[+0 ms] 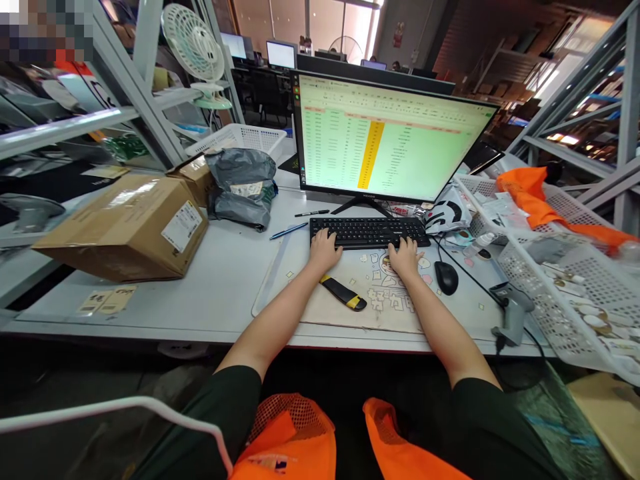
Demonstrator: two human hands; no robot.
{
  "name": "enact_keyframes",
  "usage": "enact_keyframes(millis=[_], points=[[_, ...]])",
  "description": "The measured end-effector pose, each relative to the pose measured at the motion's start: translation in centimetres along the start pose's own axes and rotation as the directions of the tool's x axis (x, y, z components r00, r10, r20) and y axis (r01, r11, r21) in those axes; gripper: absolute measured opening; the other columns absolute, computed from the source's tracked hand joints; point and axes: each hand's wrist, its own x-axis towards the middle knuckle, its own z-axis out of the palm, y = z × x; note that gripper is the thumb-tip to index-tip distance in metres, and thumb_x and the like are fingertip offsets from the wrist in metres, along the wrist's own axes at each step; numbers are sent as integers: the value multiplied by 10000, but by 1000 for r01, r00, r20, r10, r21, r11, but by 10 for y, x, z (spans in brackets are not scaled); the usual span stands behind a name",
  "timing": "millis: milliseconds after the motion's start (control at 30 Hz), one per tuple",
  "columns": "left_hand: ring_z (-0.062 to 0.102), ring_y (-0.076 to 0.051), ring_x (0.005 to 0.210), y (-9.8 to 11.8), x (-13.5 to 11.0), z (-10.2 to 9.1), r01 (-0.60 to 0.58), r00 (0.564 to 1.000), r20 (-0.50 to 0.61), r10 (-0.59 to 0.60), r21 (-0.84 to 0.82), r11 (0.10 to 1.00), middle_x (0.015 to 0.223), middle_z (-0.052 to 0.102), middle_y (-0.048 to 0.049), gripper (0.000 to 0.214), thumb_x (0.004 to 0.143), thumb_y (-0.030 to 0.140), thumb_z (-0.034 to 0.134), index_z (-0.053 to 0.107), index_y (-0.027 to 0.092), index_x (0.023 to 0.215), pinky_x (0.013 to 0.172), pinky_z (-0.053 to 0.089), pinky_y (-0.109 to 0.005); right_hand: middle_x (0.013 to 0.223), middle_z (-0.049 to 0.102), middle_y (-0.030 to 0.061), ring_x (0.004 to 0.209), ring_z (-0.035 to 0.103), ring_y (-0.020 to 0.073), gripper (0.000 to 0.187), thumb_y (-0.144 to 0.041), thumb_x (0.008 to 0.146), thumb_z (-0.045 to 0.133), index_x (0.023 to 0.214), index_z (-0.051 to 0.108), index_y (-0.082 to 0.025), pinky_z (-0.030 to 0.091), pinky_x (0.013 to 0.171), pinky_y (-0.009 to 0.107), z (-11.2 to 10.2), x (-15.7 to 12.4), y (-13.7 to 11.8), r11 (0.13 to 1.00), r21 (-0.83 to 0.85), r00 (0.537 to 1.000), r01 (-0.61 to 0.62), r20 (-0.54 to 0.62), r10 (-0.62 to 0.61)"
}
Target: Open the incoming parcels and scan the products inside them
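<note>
My left hand (325,251) rests on the left end of a black keyboard (367,231), its fingers spread over the keys. At the keyboard's right part lies my right hand (405,257), fingers also apart and holding nothing. Just below my left hand a black and yellow box cutter (345,293) lies on the patterned desk mat (325,317). A black mouse (446,277) sits to the right of my right hand. Behind the keyboard stands a monitor (340,147) showing a spreadsheet with one yellow column.
On the left are a cardboard box (120,227) and a grey plastic parcel (243,187). A blue pen (289,231) lies left of the keyboard. To the right, a barcode scanner (513,310) stands by white baskets (555,307) of small items. A fan (193,43) is at upper left.
</note>
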Motion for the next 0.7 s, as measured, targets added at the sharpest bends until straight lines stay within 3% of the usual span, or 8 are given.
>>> enact_keyframes(millis=[267, 367, 467, 700], points=[[349, -396, 1601, -1, 1, -2, -42, 999, 31, 43, -11, 999, 1754, 296, -221, 691, 961, 449, 657, 567, 97, 1548, 1290, 387, -501, 1754, 302, 223, 1639, 199, 391, 705, -510, 1066, 336, 1626, 451, -96, 206, 1274, 719, 1, 3, 3, 1000, 21, 1000, -2, 13, 2], [244, -410, 1647, 3, -1, -4, -52, 999, -1, 52, 1, 999, 1777, 263, -191, 692, 954, 476, 664, 571, 139, 1550, 1289, 367, -573, 1752, 304, 227, 1637, 203, 393, 705, -514, 1066, 339, 1624, 452, -98, 207, 1271, 722, 2, 3, 3, 1000, 27, 1000, 1, 8, -1], [228, -403, 1650, 6, -3, -4, -65, 997, -31, 66, 25, 998, 1767, 293, -180, 641, 972, 456, 636, 589, 154, 1536, 1317, 296, -600, 1750, 306, 231, 1634, 211, 395, 696, -505, 1067, 338, 1622, 455, -100, 211, 1268, 727, 3, 4, 4, 1000, 24, 1000, 2, 3, -2], [396, -401, 1559, 0, -1, 2, -41, 999, 16, 40, 35, 999, 1660, 465, -210, 583, 973, 375, 613, 624, 129, 1501, 1289, 353, -552, 1763, 294, 215, 1642, 188, 392, 701, -504, 1061, 375, 1620, 464, -89, 202, 1282, 716, 1, 4, 5, 999, 33, 1000, 22, 7, -22]])
